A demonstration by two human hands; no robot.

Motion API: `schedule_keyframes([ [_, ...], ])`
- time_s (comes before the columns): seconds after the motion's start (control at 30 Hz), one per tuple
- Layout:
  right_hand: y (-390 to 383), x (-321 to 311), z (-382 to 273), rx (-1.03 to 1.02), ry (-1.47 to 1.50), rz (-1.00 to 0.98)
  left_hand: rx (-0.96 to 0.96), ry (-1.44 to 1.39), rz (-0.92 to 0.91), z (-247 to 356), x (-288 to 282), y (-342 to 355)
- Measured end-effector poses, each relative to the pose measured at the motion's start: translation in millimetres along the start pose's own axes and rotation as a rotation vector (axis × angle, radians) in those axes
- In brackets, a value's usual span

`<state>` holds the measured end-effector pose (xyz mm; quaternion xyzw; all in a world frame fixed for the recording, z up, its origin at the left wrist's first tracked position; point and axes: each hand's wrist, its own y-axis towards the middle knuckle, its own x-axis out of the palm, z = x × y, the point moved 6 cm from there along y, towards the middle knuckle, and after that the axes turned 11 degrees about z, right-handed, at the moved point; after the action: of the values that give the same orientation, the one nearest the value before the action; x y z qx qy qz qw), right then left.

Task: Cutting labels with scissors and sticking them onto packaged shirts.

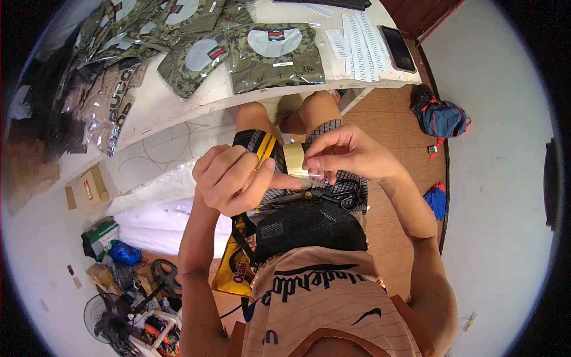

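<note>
My left hand point(232, 178) is curled, its index finger extended toward my right hand; what its bent fingers hold is hidden. My right hand point(351, 154) pinches a small, thin, pale piece point(312, 174) above my lap, close to the left fingertip. Black scissors point(348, 191) lie just below the hands, by a black mesh pouch point(309, 232) at my waist. My patterned shorts point(323, 128) show beneath both hands.
A white table point(148, 110) ahead holds bagged camouflage shirts point(275, 68), label strips point(360, 47) and a phone point(395, 47). A backpack point(443, 116) and blue bundle point(434, 202) lie at right. A fan point(104, 315), boxes point(92, 187) and white cloth point(160, 232) are at left.
</note>
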<state>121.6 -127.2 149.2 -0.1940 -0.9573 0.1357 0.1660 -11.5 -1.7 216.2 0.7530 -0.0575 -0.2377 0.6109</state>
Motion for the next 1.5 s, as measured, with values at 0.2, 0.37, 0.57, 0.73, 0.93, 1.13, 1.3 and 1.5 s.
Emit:
schedule_keyframes([
  [0.2, -5, 4, 5, 0.122, -0.055, -0.097, 0.166, -0.015, 0.069, 1, 3, -3],
  [0.37, -5, 1, 9, 0.145, -0.070, -0.106, 0.095, -0.039, -0.052, 6, 7, 0],
  [0.57, -2, -4, 8, 0.141, -0.063, -0.054, 0.056, -0.045, -0.051, 5, 10, -8],
  [0.73, 4, -4, 1, 0.028, -0.197, -0.024, 0.083, -0.028, -0.128, -1, 13, -13],
  [0.93, 24, -39, -13, -0.150, -0.332, 0.269, -0.210, -0.074, -0.279, -22, 20, -23],
  [1.13, 91, -83, -32, -0.254, -0.442, 0.384, -1.477, -0.319, -0.079, -73, 96, -103],
  [1.3, 135, -95, -34, -0.103, -0.471, 0.442, -1.625, -0.470, -0.001, -95, 132, -124],
  [1.5, 158, -113, -27, -0.063, -0.387, 0.428, -1.787, -0.496, 0.011, -114, 148, -140],
])
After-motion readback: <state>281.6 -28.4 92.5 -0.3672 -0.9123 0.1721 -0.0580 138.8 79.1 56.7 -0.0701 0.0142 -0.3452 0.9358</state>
